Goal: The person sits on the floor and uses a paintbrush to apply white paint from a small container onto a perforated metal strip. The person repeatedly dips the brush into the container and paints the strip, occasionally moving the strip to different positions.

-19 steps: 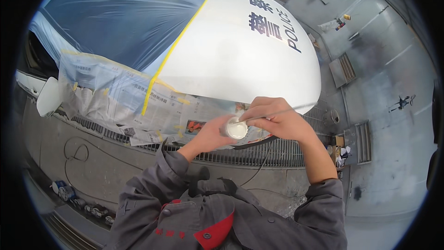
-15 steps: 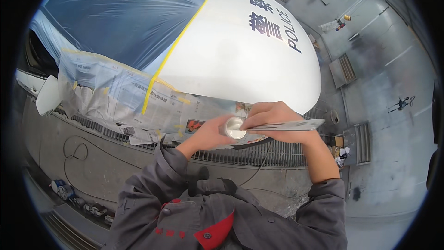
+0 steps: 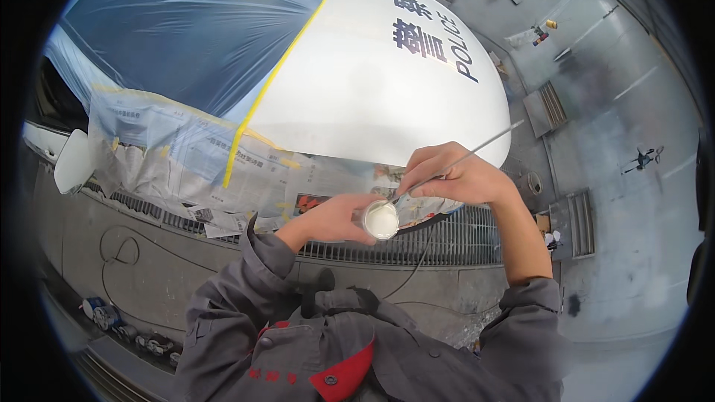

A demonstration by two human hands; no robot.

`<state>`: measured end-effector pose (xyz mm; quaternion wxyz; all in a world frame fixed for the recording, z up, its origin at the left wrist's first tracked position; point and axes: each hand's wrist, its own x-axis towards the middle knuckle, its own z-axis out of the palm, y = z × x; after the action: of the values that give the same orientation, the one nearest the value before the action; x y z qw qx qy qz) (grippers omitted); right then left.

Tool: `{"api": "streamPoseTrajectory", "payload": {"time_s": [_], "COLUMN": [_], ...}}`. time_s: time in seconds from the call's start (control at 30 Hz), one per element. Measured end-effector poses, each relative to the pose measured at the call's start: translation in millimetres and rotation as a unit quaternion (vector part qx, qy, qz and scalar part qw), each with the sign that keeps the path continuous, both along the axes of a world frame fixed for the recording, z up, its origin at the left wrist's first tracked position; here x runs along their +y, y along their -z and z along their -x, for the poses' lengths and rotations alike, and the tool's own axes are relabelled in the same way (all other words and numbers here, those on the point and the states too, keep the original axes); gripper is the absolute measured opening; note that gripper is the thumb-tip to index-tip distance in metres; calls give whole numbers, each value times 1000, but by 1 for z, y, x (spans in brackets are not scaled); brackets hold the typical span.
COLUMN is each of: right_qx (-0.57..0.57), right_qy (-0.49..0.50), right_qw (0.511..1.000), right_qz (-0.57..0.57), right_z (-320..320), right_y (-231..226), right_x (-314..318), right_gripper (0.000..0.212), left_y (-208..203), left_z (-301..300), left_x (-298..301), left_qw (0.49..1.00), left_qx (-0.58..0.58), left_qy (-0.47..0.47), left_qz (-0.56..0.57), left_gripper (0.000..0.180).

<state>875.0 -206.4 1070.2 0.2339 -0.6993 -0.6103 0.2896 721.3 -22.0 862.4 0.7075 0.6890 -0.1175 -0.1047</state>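
A small see-through cup (image 3: 381,222) of white liquid, probably paint, sits in the grip of my left hand (image 3: 331,220), fingers wrapped round its side. My right hand (image 3: 463,176) pinches a long flat stirring stick (image 3: 488,141), seen nearly edge-on. The stick slants up to the right, and its lower end is at the cup's mouth, over or in the liquid. Both hands are in front of the white car hood (image 3: 365,97), close to its near edge. Fingers hide part of the cup's wall.
Blue plastic film (image 3: 201,30) covers the windshield, edged by yellow tape (image 3: 277,67). Newspaper (image 3: 186,152) masks the car's near side. A floor grate (image 3: 365,251) runs below, with a hose (image 3: 123,238) on the floor. Several paint cans (image 3: 104,316) stand at the lower left.
The stick has turned from showing its broad face to nearly edge-on, and its outer end has risen. My right hand has lifted slightly. The cup tilts so more white liquid shows.
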Motion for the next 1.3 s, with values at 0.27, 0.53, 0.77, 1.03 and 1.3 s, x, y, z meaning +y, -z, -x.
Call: {"api": "streamPoseTrajectory", "payload": {"time_s": [0.27,0.53,0.77,1.03,1.3], "right_qx": [88,73,77,-55,19], "right_qy": [376,535,551,404,483], "right_qw": [917,828,812,895,857], "right_qz": [-98,-153,-177,-181,-179], "right_z": [32,74,77,55,61], "right_y": [80,129,111,83,135], "right_x": [-40,-33,-35,-44,-30], "right_gripper": [20,30,31,24,24], "left_y": [27,55,71,61,67], "left_z": [-3,-10,-16,-6,-4], "left_x": [-6,-37,-52,-48,-57], "left_qw": [989,958,944,960,951], "left_qx": [9,7,6,16,35], "left_qy": [-133,-286,-325,-279,-301], "left_qz": [56,33,62,2,53], "left_gripper": [81,74,76,81,82]}}
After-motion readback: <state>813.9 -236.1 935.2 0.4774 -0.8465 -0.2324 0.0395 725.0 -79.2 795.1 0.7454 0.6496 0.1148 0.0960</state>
